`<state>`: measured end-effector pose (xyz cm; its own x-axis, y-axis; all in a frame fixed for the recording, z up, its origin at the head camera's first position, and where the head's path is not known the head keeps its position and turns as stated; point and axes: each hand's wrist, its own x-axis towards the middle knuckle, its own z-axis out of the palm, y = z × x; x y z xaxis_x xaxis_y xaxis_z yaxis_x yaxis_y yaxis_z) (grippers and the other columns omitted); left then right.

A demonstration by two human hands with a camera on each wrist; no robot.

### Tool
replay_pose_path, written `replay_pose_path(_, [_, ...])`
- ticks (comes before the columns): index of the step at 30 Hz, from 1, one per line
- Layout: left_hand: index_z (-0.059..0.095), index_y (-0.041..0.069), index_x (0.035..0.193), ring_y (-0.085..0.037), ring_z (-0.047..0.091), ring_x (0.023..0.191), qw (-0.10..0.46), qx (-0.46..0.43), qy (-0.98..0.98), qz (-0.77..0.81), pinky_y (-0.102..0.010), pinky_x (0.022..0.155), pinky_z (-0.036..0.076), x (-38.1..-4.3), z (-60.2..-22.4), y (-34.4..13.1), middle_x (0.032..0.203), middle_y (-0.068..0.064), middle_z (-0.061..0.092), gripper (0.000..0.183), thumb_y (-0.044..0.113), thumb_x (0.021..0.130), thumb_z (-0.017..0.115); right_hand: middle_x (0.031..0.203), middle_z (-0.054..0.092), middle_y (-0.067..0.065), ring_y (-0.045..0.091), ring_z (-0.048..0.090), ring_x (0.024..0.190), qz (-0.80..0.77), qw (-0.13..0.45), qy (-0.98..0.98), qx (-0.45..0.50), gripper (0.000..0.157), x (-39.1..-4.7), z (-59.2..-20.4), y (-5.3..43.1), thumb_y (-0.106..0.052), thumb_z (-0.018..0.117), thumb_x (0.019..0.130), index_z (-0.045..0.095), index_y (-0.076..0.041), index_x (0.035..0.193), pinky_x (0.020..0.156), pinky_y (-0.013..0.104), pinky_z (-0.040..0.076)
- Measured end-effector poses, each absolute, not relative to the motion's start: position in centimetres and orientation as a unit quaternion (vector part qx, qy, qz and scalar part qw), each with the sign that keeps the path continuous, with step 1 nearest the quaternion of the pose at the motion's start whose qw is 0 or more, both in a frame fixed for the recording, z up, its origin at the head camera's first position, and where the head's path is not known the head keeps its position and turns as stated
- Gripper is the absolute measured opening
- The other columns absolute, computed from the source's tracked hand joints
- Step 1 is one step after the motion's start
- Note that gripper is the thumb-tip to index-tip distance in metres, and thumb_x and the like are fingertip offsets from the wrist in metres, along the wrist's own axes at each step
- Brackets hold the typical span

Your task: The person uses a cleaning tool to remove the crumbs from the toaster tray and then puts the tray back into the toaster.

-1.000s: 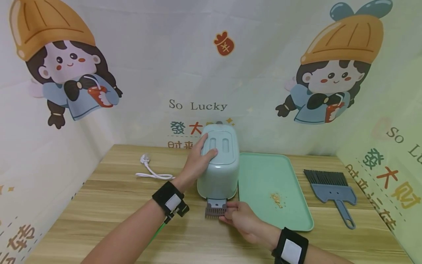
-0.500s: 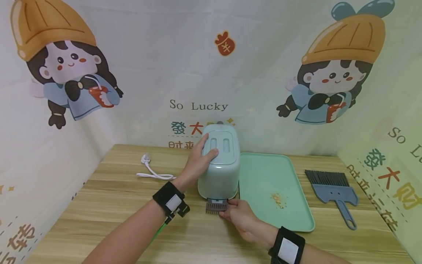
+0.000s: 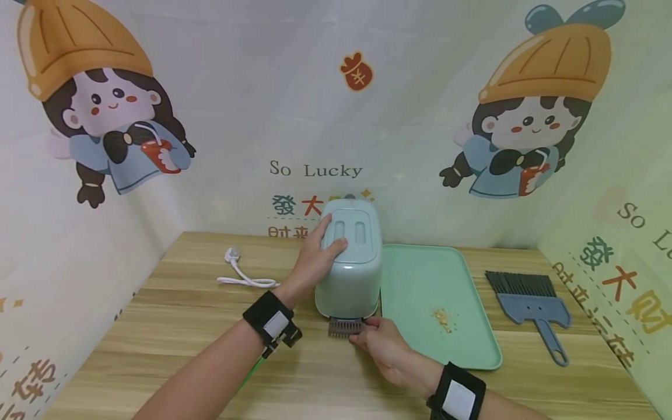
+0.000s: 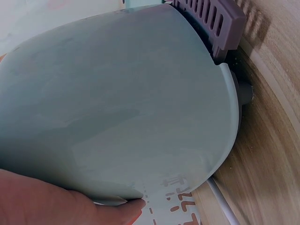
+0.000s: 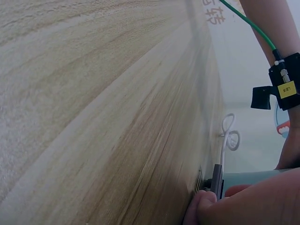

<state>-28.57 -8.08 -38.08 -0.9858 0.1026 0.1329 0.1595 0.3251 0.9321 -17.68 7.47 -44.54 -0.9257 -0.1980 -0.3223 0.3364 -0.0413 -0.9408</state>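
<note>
A pale green toaster (image 3: pixel 346 286) with a lidded top stands mid-table. My left hand (image 3: pixel 314 256) grips it from the left, thumb over the lid (image 3: pixel 359 248) and fingers along the side. Part of that hand's thumb side shows at the lower left of the left wrist view. From the base of the toaster's near end sticks out a grey-brown slotted crumb tray (image 3: pixel 342 328). My right hand (image 3: pixel 385 348) pinches the right end of this crumb tray between thumb and fingers. In the right wrist view the hand partly hides the crumb tray (image 5: pixel 216 182).
Right of the toaster lies a mint-green serving tray (image 3: pixel 420 274) with a small heap of crumbs (image 3: pixel 443 318) on it. A blue-grey hand brush (image 3: pixel 532 300) lies farther right. The white power cord (image 3: pixel 247 280) and its plug rest to the left. A printed cloth hangs behind.
The crumb tray has slid farther into the toaster's base, pushed away from me by my right hand. My left hand has stayed in place on the toaster.
</note>
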Motion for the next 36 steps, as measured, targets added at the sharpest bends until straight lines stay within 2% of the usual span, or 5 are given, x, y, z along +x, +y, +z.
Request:
replay_pose_path(9, [0.01, 0.027, 0.153, -0.019, 0.013, 0.14, 0.008, -0.107, -0.803, -0.586, -0.051, 0.113, 0.012, -28.6, -38.2, -8.9, 0.157, 0.0, 0.012, 0.068, 0.042, 0.099, 0.048, 0.142, 0.021, 0.04, 0.04, 0.03, 0.131, -0.712, 0.242, 0.659, 0.009, 0.078, -16.6, -43.6, 9.1, 0.005, 0.054, 0.083, 0.002, 0.022, 0.138, 0.104, 0.043, 0.038])
replay_pose_path(14, [-0.003, 0.034, 0.151, -0.021, 0.013, 0.14, 0.002, -0.139, -0.813, -0.566, -0.052, 0.113, 0.015, -28.2, -38.9, -10.7, 0.158, -0.003, 0.007, 0.07, 0.052, 0.099, 0.041, 0.132, 0.04, 0.032, 0.035, 0.049, 0.116, -0.675, 0.247, 0.695, -0.014, 0.079, -16.0, -43.0, 10.9, -0.001, 0.061, 0.083, 0.011, 0.016, 0.142, 0.097, 0.041, 0.046])
replay_pose_path(21, [-0.014, 0.038, 0.148, -0.025, 0.027, 0.136, 0.037, -0.236, -0.848, -0.473, -0.053, 0.107, 0.031, -26.0, -41.0, -13.7, 0.155, -0.003, 0.02, 0.091, 0.053, 0.092, 0.056, 0.12, 0.055, 0.014, 0.024, 0.057, 0.099, -0.545, 0.111, 0.824, -0.107, 0.062, -17.4, -42.5, 13.4, -0.011, 0.069, 0.083, 0.039, -0.001, 0.136, 0.084, 0.039, 0.052])
replay_pose_path(28, [-0.02, 0.033, 0.147, -0.024, 0.02, 0.138, 0.062, -0.237, -0.886, -0.394, -0.053, 0.107, 0.028, -23.4, -43.3, -14.1, 0.156, -0.009, 0.013, 0.14, 0.056, 0.057, 0.084, 0.137, 0.044, 0.018, 0.032, 0.046, 0.12, -0.442, -0.004, 0.877, -0.188, 0.091, -19.4, -43.4, 13.8, -0.017, 0.081, 0.075, 0.025, -0.002, 0.146, 0.1, 0.047, 0.042])
replay_pose_path(36, [-0.021, 0.034, 0.146, -0.024, 0.023, 0.137, 0.009, -0.187, -0.907, -0.377, -0.045, 0.109, 0.027, -22.4, -45.2, -13.4, 0.157, -0.008, 0.011, 0.146, 0.049, 0.052, 0.09, 0.151, 0.026, 0.003, 0.019, 0.029, 0.134, -0.422, -0.033, 0.875, -0.235, 0.115, -20.3, -44.9, 12.4, -0.025, 0.087, 0.067, 0.011, -0.016, 0.152, 0.108, 0.045, 0.031])
